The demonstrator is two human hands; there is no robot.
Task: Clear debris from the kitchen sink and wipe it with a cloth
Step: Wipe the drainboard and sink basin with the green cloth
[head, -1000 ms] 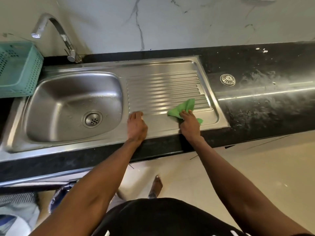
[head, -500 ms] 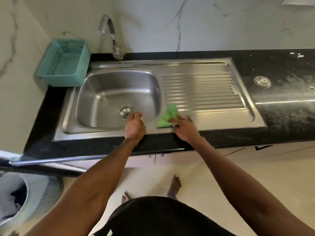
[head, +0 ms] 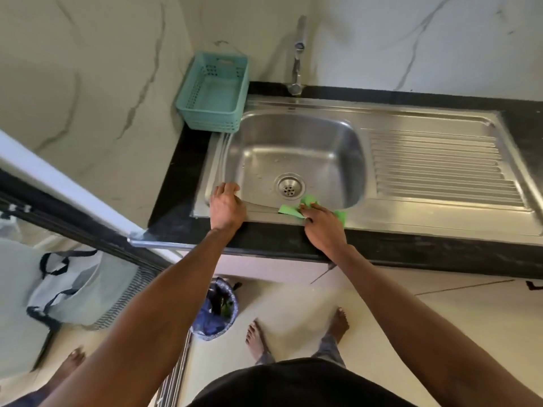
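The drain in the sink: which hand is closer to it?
The right hand, pressing the green cloth on the front rim just below the drain. The left hand rests on the basin's front-left corner, farther to the drain's left.

Shiny steel sink [head: 435, 218], soft green cloth [head: 289, 210]

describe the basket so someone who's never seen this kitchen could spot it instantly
Start at the steel sink set in the black countertop. From the faucet at its back edge, look toward the corner where the marble walls meet. The teal plastic basket sits there beside the basin: the only coloured, perforated, rectangular thing on the counter.
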